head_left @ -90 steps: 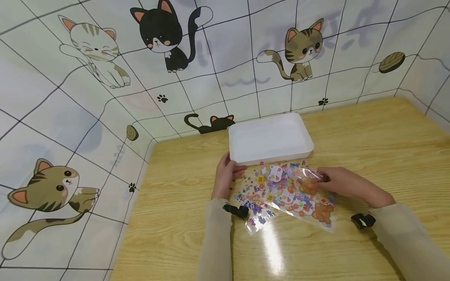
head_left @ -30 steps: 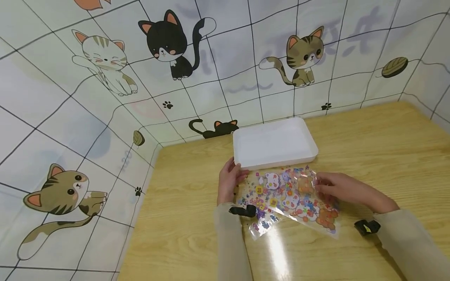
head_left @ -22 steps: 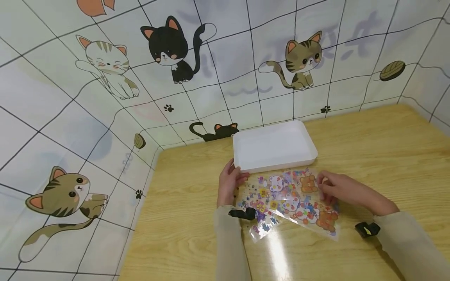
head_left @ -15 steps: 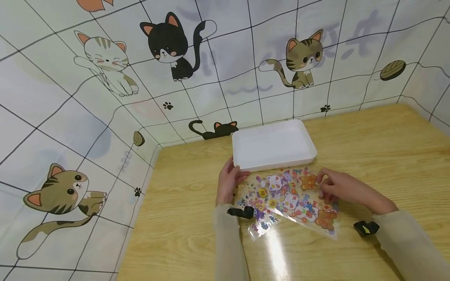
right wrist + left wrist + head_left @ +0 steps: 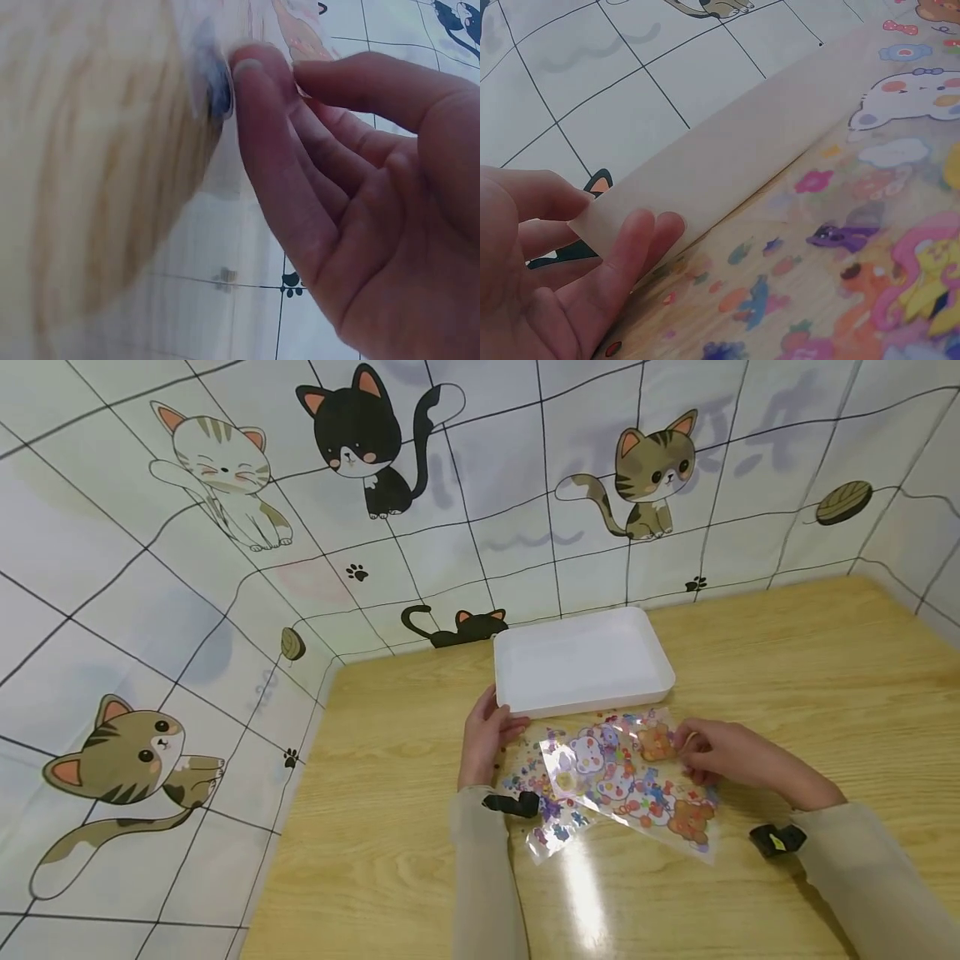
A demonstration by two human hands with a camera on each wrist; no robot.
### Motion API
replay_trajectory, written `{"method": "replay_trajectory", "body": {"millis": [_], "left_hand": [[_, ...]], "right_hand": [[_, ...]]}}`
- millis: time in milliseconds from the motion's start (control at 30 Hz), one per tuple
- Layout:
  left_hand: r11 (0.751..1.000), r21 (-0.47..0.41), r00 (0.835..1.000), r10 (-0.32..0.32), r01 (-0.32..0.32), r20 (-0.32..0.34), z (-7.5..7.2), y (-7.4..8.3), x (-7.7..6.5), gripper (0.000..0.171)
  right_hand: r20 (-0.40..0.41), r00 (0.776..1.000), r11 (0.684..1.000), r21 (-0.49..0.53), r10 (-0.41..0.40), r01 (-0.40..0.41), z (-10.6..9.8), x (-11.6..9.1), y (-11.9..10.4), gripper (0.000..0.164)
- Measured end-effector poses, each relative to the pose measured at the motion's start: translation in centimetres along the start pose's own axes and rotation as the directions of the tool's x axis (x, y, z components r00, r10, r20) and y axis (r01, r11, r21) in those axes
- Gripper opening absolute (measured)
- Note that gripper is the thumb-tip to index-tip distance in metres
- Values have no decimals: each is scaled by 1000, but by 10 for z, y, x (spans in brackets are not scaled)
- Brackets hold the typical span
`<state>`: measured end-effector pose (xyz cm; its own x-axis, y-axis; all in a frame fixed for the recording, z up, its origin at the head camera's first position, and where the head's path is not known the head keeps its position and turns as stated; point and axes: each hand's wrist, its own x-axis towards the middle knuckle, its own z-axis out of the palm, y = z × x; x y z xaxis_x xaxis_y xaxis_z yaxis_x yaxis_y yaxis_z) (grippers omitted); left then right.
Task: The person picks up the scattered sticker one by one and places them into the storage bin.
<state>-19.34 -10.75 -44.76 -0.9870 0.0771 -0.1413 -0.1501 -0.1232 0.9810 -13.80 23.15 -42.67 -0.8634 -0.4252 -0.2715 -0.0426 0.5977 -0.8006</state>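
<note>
My left hand (image 5: 482, 742) grips the near left corner of a white shallow tray (image 5: 585, 664). In the left wrist view, its fingers close around the end of the tray's side wall (image 5: 727, 154). My right hand (image 5: 731, 756) pinches the right edge of a clear sticker sheet (image 5: 618, 781) printed with white and brown bears; the right wrist view shows the fingertips on the transparent film (image 5: 206, 75). Under it, and showing to the left, lies another clear sheet (image 5: 558, 835) with small colourful figures. Both sheets are in front of the tray.
The wooden table (image 5: 390, 843) reaches to a wall covering (image 5: 517, 535) with drawn cats and grid lines at the back and left. The tray stands close to that back wall. Black straps (image 5: 777, 841) are on both wrists.
My right hand's fingers have drawn from over the bear sheet to its right edge and curled into a pinch. The sheet's left edge now catches glare. The left hand stays at the tray corner.
</note>
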Motion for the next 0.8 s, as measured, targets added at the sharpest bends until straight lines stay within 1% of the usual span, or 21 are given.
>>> {"method": "replay_trajectory", "body": {"millis": [100,233,367,467,633,800], "left_hand": [[1000,8,1000,-6,6,0,1,3,-1,52],[1000,-10,1000,-17,17,-25,1,2,0,56],[1000,-17,998,-14,13,-60,-3,-12,8,59],[1000,-13,998,-23,22,-61,-5,-17,11,58],[1000,2,999,-31,31,-33,-3,-5,5,55],[1000,4,1000,-19,19,-23,-2,-4,4,52]], "right_hand": [[-31,999,1000,-18,-16,15,1,-1,-1,14],[-80,996,997,-70,-41,35,2,-2,-3,13],[-141,985,990,-120,-94,77,3,0,-4,15],[-182,975,986,-126,-129,106,3,1,-4,17],[-217,965,987,-102,-147,128,1,2,-8,21],[-261,944,978,-99,-203,183,-3,7,-13,24]]}}
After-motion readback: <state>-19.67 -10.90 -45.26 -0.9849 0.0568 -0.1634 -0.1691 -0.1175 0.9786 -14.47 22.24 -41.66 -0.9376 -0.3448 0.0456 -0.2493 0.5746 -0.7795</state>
